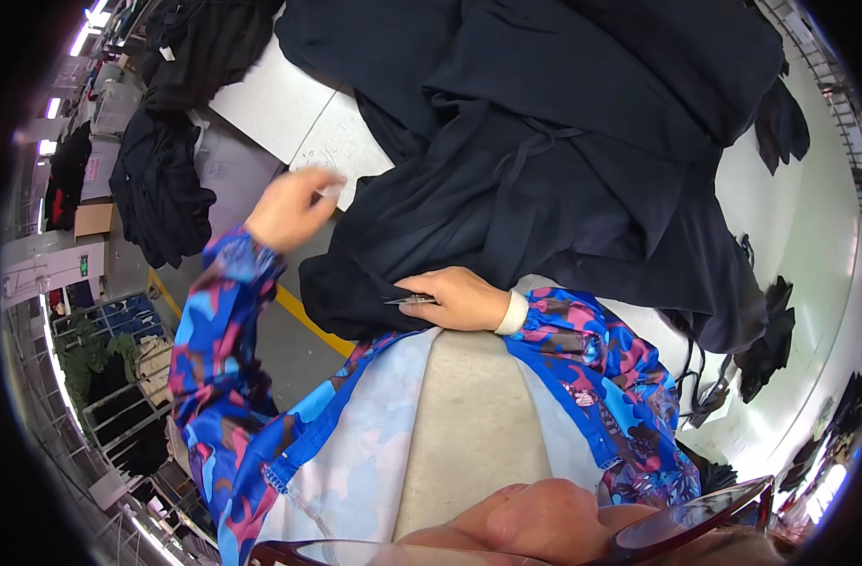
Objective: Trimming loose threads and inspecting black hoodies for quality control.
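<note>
A large black garment (582, 179) is spread and folded over the white table in front of me, and part of it hangs off the near edge. My right hand (459, 300) rests low on this cloth, close to my body. Its fingers are closed around small metal thread snips (407, 300), whose tips point left. Most of the snips is hidden under the fingers. My left hand (294, 209) is raised to the left of the garment, apart from it. Motion smears its curled fingers, so whether they hold anything is unclear.
The white table (273, 99) shows at the upper left and along the right. More black garments (162, 179) hang at the left, and dark cloth pieces (769, 330) lie at the right. A yellow floor line (313, 321) and racks (129, 377) are at the left.
</note>
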The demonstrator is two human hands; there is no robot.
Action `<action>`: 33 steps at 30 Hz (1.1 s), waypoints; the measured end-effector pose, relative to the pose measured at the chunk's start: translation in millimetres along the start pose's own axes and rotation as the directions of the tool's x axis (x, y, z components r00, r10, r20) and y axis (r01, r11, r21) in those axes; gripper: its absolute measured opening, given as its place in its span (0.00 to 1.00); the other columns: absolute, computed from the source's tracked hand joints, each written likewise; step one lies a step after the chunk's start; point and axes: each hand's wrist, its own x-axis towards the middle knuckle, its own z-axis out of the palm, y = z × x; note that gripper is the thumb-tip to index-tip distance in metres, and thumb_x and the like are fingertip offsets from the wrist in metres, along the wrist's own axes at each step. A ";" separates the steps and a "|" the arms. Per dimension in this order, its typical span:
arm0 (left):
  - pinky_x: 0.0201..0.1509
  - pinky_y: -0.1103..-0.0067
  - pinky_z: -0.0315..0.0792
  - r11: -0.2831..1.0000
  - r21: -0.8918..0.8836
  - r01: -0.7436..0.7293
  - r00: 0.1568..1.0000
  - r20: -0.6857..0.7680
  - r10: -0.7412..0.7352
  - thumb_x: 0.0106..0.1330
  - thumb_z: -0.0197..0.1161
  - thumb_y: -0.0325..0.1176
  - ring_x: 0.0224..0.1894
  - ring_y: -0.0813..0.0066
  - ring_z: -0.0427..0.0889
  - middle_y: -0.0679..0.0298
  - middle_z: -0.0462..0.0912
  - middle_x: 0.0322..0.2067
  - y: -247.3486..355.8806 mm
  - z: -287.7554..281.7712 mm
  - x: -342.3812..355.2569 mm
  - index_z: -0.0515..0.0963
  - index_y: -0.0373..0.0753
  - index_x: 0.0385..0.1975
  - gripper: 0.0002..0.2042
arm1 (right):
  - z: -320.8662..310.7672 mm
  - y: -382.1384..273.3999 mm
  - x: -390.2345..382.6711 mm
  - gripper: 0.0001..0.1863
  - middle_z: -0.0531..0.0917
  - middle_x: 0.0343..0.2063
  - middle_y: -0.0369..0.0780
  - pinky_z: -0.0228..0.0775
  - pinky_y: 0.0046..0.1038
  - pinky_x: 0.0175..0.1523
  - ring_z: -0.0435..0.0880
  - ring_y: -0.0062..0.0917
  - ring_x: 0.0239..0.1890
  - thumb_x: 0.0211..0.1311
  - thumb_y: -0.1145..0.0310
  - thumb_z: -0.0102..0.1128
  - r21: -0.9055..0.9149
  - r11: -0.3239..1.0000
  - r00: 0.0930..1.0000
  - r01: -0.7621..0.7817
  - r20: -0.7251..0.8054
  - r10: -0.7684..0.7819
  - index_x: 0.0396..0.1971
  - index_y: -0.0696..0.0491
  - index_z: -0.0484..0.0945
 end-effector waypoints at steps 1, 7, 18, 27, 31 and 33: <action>0.44 0.72 0.74 0.993 -0.090 -0.082 0.995 -0.058 0.077 0.59 0.54 0.30 0.40 0.59 0.81 0.55 0.81 0.36 4.5 6.4 24.2 0.78 0.35 0.38 0.10 | -3.8 -1.3 1.2 0.15 0.82 0.30 0.48 0.72 0.35 0.37 0.81 0.41 0.32 0.59 0.62 0.58 0.042 0.999 0.999 0.028 -0.036 -0.026 0.40 0.57 0.79; 0.41 0.69 0.74 0.963 -0.084 -0.254 0.936 0.231 0.267 0.55 0.63 0.44 0.38 0.58 0.81 0.53 0.80 0.34 47.6 103.5 110.3 0.77 0.38 0.40 0.19 | -40.2 -16.9 -15.8 0.13 0.82 0.33 0.44 0.74 0.25 0.39 0.84 0.31 0.33 0.56 0.70 0.62 0.120 0.991 0.937 -0.051 -0.339 0.089 0.41 0.56 0.79; 0.32 0.68 0.76 0.920 0.135 -0.369 0.899 0.302 0.316 0.57 0.55 0.32 0.29 0.57 0.82 0.54 0.81 0.27 69.0 143.9 71.1 0.76 0.35 0.37 0.11 | -116.7 58.6 -31.5 0.09 0.81 0.33 0.41 0.72 0.23 0.39 0.82 0.29 0.33 0.57 0.71 0.58 -0.125 0.937 0.739 -0.326 -0.652 0.170 0.38 0.51 0.81; 0.30 0.72 0.70 0.950 -0.209 0.232 0.960 -0.107 -0.258 0.57 0.63 0.38 0.23 0.64 0.77 0.60 0.77 0.19 24.7 96.3 118.6 0.74 0.37 0.24 0.10 | -87.2 85.5 -45.5 0.09 0.81 0.36 0.39 0.71 0.22 0.42 0.82 0.24 0.37 0.60 0.72 0.57 0.089 0.942 0.759 -0.324 -0.570 0.315 0.40 0.53 0.81; 0.35 0.75 0.73 0.835 -0.415 0.360 0.923 0.029 -0.384 0.55 0.64 0.39 0.28 0.69 0.80 0.60 0.80 0.23 -3.6 90.5 112.9 0.78 0.35 0.31 0.13 | -98.8 78.7 -43.5 0.10 0.81 0.33 0.35 0.69 0.18 0.43 0.79 0.17 0.35 0.65 0.69 0.54 0.348 0.897 0.722 -0.273 -0.542 0.430 0.41 0.59 0.79; 0.36 0.77 0.73 0.796 -0.459 0.394 0.917 0.254 -0.307 0.55 0.65 0.41 0.29 0.72 0.80 0.61 0.80 0.24 -12.2 97.3 103.0 0.78 0.33 0.34 0.16 | -108.8 72.7 -41.2 0.11 0.80 0.32 0.34 0.69 0.18 0.43 0.78 0.16 0.34 0.65 0.69 0.54 0.308 0.905 0.723 -0.292 -0.548 0.420 0.42 0.59 0.77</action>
